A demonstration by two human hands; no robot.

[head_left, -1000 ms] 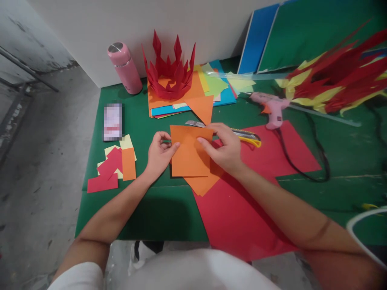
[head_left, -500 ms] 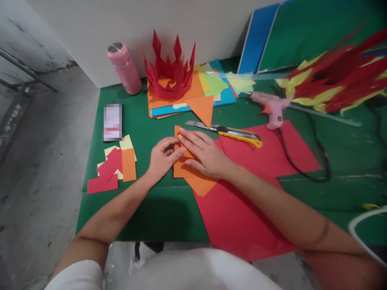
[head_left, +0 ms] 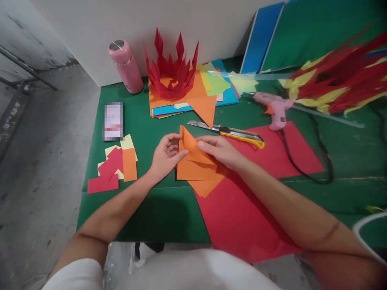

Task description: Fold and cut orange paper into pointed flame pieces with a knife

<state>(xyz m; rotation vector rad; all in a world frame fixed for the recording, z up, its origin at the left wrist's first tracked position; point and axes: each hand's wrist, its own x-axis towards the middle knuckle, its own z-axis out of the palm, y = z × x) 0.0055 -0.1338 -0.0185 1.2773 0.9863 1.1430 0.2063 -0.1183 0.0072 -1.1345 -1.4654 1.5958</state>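
Note:
A folded piece of orange paper [head_left: 196, 151] is held between both hands over the table. My left hand [head_left: 167, 153] pinches its left edge, thumb in front and fingers curled behind. My right hand [head_left: 220, 150] grips the right side, its thumb lying on the paper. Beneath it lie more orange sheets [head_left: 193, 173], partly over a large red sheet [head_left: 238, 217]. Just beyond the hands rests a utility knife [head_left: 232, 135] with a yellow handle and its blade out. An orange paper triangle [head_left: 205, 108] overhangs the stack behind the knife.
A red paper crown [head_left: 172, 80] stands on stacked coloured paper, beside a pink bottle [head_left: 127, 66]. At left are a phone [head_left: 113, 121] and small paper pieces [head_left: 105, 165]. A pink glue gun [head_left: 276, 108] with a black cord and a red-yellow flame-like piece [head_left: 335, 76] are at right.
The orange paper was pressed flat under my right hand; now it is lifted and tilted up. My right hand has slid right to its edge, while the left keeps its hold.

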